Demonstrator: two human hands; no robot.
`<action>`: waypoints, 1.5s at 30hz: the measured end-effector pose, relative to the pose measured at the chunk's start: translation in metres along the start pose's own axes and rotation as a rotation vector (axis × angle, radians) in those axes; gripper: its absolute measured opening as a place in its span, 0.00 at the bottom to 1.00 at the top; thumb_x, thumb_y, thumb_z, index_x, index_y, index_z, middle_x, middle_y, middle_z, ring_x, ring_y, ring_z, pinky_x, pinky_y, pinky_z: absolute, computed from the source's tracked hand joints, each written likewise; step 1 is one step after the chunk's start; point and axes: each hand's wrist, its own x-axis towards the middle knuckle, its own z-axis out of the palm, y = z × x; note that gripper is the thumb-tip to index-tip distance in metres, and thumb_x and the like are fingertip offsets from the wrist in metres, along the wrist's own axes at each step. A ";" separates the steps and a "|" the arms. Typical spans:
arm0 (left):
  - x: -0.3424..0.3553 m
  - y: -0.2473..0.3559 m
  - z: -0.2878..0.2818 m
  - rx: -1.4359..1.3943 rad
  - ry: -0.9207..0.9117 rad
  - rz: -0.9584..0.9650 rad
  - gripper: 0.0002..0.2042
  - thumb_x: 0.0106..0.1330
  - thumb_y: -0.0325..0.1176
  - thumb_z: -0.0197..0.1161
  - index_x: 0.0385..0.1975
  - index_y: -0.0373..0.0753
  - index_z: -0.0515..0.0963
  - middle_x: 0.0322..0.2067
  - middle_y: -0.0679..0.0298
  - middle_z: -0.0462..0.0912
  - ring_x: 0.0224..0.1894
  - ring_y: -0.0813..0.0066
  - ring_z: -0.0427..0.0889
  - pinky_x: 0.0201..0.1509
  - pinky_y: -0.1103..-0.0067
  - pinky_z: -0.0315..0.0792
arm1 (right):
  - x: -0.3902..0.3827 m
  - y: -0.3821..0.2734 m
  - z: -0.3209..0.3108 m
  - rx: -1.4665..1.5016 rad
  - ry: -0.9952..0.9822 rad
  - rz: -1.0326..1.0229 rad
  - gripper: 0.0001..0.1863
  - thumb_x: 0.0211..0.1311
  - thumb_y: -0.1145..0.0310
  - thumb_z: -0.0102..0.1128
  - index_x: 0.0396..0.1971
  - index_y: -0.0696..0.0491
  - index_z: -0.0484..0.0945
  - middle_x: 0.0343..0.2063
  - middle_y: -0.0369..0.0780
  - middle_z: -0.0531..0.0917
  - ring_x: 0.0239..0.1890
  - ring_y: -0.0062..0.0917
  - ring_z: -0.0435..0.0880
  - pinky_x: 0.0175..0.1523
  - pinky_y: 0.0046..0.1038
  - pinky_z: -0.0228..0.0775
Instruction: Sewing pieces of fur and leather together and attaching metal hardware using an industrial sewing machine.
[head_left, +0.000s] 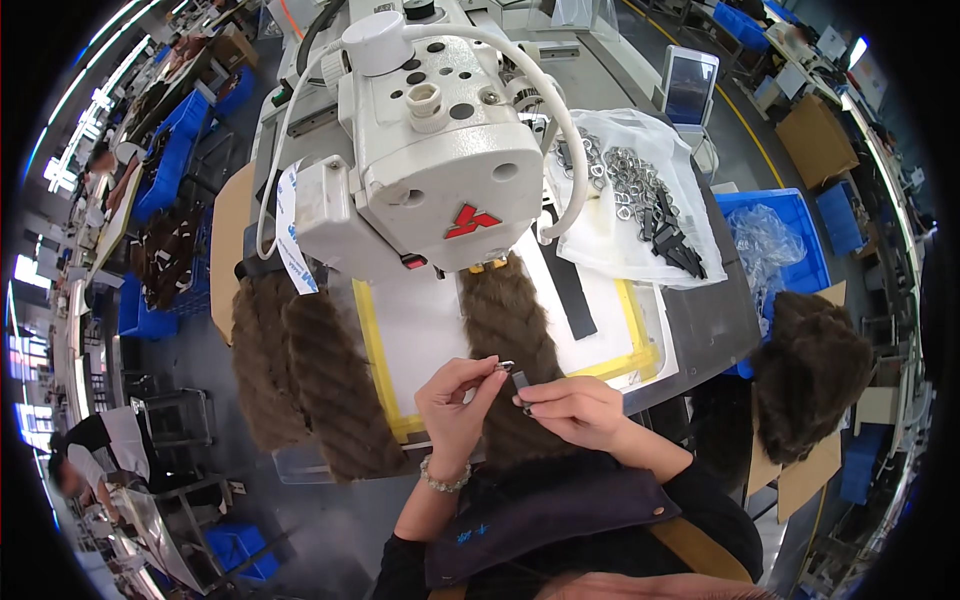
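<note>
Right hand (578,410) pinches a short dark strap (519,381), long axis pointing forward-left toward the metal ring (507,365) just beyond, pinched in the left hand (455,402)

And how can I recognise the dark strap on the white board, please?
Start at the big white machine; in front is the white board. Right of the fur strip on that board lies the strap: flat, black and smooth, unlike its furry neighbour.
</note>
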 end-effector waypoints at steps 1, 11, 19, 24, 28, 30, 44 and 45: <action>0.000 0.001 0.000 0.000 -0.002 -0.001 0.10 0.56 0.14 0.65 0.38 0.29 0.82 0.33 0.61 0.82 0.36 0.79 0.81 0.41 0.86 0.77 | 0.000 0.001 0.004 0.023 0.009 0.022 0.08 0.48 0.84 0.67 0.30 0.61 0.79 0.37 0.47 0.85 0.35 0.34 0.87 0.38 0.26 0.80; -0.007 -0.002 -0.001 -0.106 0.073 -0.032 0.09 0.56 0.12 0.63 0.36 0.28 0.80 0.33 0.60 0.81 0.36 0.77 0.81 0.43 0.84 0.77 | 0.000 0.004 0.014 0.060 -0.001 -0.068 0.11 0.46 0.85 0.68 0.29 0.58 0.77 0.37 0.47 0.84 0.36 0.33 0.87 0.38 0.27 0.81; -0.007 -0.007 -0.004 -0.124 0.066 -0.047 0.09 0.56 0.11 0.62 0.35 0.28 0.80 0.33 0.60 0.81 0.36 0.78 0.81 0.44 0.84 0.78 | 0.004 0.010 0.017 0.060 0.009 -0.030 0.12 0.44 0.85 0.68 0.30 0.58 0.77 0.36 0.47 0.84 0.33 0.33 0.85 0.34 0.26 0.78; -0.008 -0.007 -0.004 0.089 0.086 0.153 0.10 0.52 0.12 0.66 0.34 0.30 0.81 0.30 0.61 0.83 0.33 0.78 0.81 0.37 0.84 0.76 | 0.009 0.010 0.016 -0.039 0.023 -0.004 0.12 0.41 0.84 0.69 0.28 0.57 0.78 0.36 0.45 0.84 0.31 0.33 0.83 0.34 0.27 0.75; -0.008 -0.001 -0.001 0.227 0.089 0.277 0.10 0.50 0.13 0.67 0.32 0.32 0.82 0.28 0.61 0.84 0.30 0.76 0.82 0.34 0.84 0.74 | 0.019 0.009 0.015 -0.174 0.058 -0.070 0.11 0.41 0.83 0.70 0.27 0.56 0.80 0.35 0.44 0.84 0.30 0.33 0.82 0.34 0.27 0.75; -0.005 -0.001 0.000 0.253 0.087 0.314 0.10 0.50 0.14 0.68 0.32 0.33 0.82 0.27 0.59 0.84 0.29 0.75 0.82 0.35 0.84 0.74 | 0.028 0.009 0.013 -0.203 0.062 -0.084 0.11 0.42 0.82 0.70 0.27 0.56 0.80 0.35 0.44 0.84 0.31 0.33 0.83 0.34 0.27 0.76; 0.021 0.042 -0.032 0.789 -0.319 0.392 0.14 0.55 0.25 0.67 0.42 0.36 0.79 0.40 0.58 0.82 0.41 0.62 0.81 0.45 0.73 0.75 | 0.054 0.083 -0.002 -0.364 -0.053 -0.039 0.07 0.46 0.79 0.66 0.25 0.57 0.77 0.32 0.41 0.84 0.32 0.34 0.84 0.35 0.29 0.78; 0.026 0.043 -0.036 0.911 -0.359 0.458 0.15 0.55 0.27 0.67 0.43 0.37 0.78 0.42 0.58 0.80 0.44 0.59 0.80 0.48 0.70 0.73 | 0.055 0.094 0.000 -0.364 -0.054 -0.041 0.07 0.46 0.79 0.66 0.25 0.57 0.77 0.32 0.41 0.84 0.32 0.34 0.84 0.35 0.29 0.78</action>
